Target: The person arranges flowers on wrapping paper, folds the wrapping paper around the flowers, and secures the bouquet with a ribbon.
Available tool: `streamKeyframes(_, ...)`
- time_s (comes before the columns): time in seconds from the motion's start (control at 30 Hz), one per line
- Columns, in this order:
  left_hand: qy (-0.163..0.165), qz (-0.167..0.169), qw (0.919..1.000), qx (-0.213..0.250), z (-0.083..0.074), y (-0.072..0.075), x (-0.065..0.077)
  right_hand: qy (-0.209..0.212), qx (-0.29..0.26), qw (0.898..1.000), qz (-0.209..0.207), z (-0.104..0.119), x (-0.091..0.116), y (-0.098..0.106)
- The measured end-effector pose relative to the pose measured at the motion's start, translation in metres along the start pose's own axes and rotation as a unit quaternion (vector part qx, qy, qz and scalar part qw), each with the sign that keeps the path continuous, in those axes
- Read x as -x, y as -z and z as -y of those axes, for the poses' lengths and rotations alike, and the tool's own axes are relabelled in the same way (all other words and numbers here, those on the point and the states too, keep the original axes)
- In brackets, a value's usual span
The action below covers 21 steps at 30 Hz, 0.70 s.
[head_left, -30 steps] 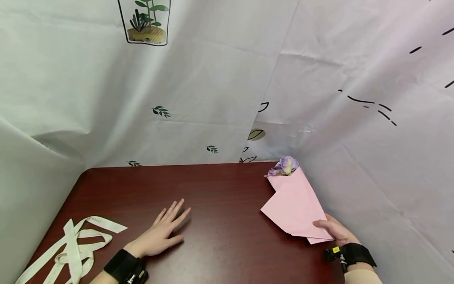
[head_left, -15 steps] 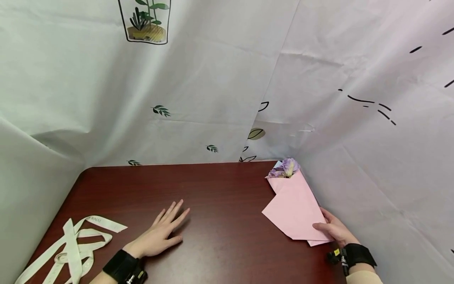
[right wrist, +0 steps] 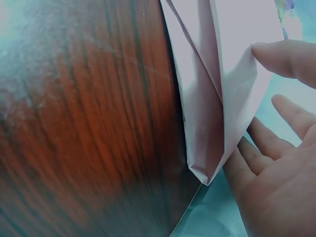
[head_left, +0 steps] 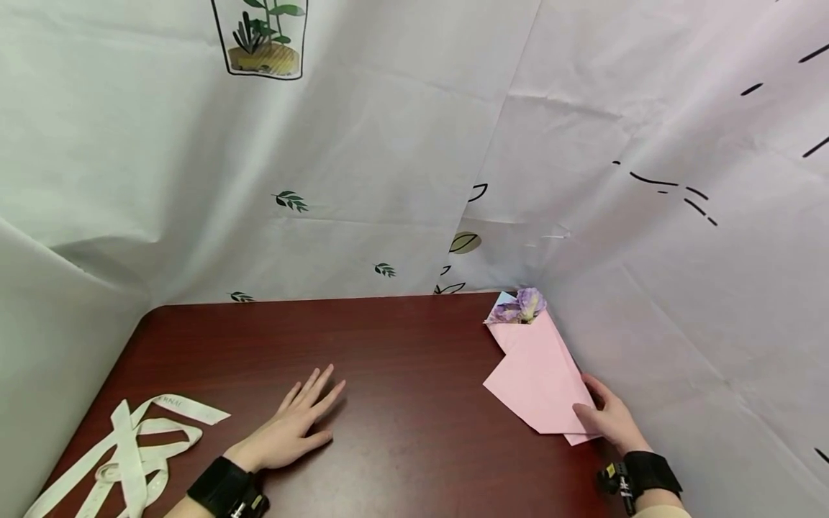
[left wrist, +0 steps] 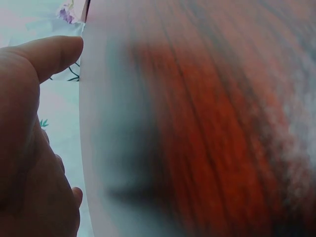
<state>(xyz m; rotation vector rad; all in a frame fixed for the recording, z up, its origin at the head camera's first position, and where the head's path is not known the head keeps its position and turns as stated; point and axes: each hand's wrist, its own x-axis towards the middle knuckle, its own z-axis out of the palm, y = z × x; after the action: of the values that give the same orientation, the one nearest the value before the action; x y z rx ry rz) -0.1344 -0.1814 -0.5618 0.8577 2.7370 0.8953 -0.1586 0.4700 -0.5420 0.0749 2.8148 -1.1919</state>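
A bouquet (head_left: 542, 381), purple flowers (head_left: 523, 306) wrapped in folded pink paper, lies slanted at the table's right side. My right hand (head_left: 612, 417) holds the paper loosely by its lower right edge, thumb in front. In the right wrist view, fingertips of the right hand (right wrist: 279, 163) go behind the paper wrap (right wrist: 237, 84), while the index fingertip shows apart from it. My left hand (head_left: 294, 424) rests on the table with fingers spread and nothing in it. The left wrist view shows that hand (left wrist: 34, 123) at the left, beside a blurred stretch of wood.
A white printed ribbon (head_left: 132, 457) lies in loose loops on the left of the dark red-brown table (head_left: 388, 345). White cloth walls (head_left: 363, 144) with printed leaves stand behind the table and along both sides.
The bouquet's paper has shifted slightly, its left corner moving right. The right hand's fingers show more along the paper's edge than before. The left hand stays in place.
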Motion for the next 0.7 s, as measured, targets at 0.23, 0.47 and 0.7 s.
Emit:
streamKeyframes(0.23,0.001,0.000,1.0000,-0.001,-0.0014,0.0008,0.0009,-0.005,-0.005,1.000,-0.001,0.0000,0.0031,-0.0001)
streamKeyframes(0.47,0.005,-0.002,1.0000,-0.004,-0.0012,0.0020,0.0025,-0.001,0.026,1.000,-0.010,-0.0005,0.0028,0.0001)
streamKeyframes(0.7,0.009,-0.011,0.9999,0.001,0.0015,0.0058,0.0063,0.009,0.052,0.998,-0.043,0.0048,0.0047,-0.0028)
